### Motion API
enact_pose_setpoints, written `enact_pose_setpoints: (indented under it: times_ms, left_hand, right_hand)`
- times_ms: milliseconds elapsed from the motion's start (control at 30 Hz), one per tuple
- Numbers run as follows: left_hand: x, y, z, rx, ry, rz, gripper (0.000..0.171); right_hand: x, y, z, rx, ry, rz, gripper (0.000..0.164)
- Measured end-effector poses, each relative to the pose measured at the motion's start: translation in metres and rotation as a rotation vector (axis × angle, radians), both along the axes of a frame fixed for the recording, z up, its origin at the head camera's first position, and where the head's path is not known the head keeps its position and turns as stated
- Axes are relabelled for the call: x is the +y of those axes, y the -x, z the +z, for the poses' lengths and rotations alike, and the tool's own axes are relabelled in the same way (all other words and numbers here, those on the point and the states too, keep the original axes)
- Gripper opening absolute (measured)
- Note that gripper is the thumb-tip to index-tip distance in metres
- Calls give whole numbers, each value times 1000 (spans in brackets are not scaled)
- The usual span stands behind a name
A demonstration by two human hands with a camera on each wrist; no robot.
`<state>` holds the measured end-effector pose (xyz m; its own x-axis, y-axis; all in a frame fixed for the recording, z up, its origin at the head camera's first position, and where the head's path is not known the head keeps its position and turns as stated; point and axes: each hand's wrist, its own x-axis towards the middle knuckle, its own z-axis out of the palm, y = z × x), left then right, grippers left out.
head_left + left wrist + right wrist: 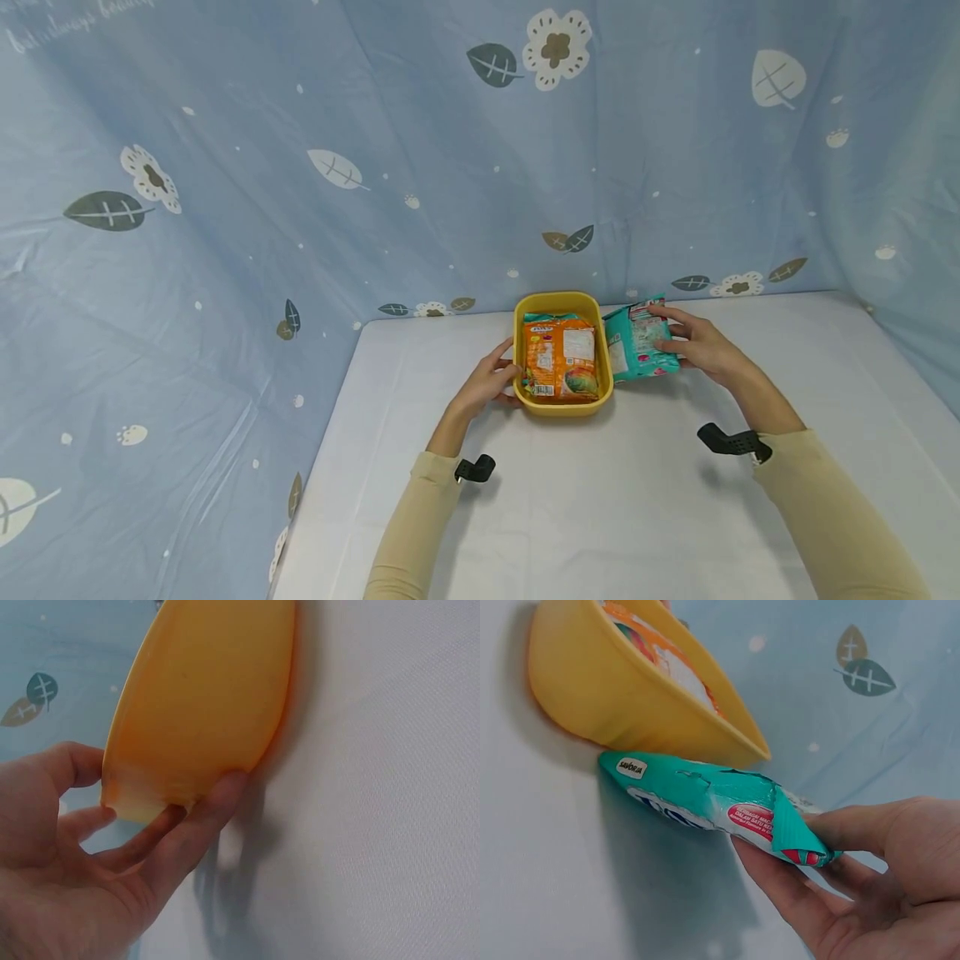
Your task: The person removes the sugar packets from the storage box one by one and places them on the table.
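Note:
A yellow plastic bin (564, 410) stands near the back of the white table. Inside lies an orange snack packet (546, 358), with a strip of teal packaging showing behind it. My left hand (483, 383) holds the bin's left side: in the left wrist view, one digit reaches the rim and others touch the outer wall (202, 682). Right of the bin, my right hand (697, 346) pinches a teal snack packet (637, 342) by its right part. That packet (682, 791) is close against the bin's outer wall in the right wrist view; whether they touch I cannot tell.
A blue curtain (465, 200) with leaf and flower prints hangs behind the table and along its left side. The white tabletop (585, 508) stretches in front of the bin. Each wrist carries a black camera mount (727, 439).

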<state>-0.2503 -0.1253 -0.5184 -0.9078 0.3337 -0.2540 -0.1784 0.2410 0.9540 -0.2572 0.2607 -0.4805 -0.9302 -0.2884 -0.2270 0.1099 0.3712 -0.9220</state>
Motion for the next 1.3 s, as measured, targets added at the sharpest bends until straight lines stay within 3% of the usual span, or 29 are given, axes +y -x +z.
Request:
enact_pose_setpoints:
  times_ms: [667,1300]
  left_hand:
    - [1,0,1,1,33,15,63]
    - [0,0,0,-26,4,7,65]
  right_hand:
    - [7,5,-13,-62,-49,-22,70]
    - [8,7,-29,-83,-124,-52,70]
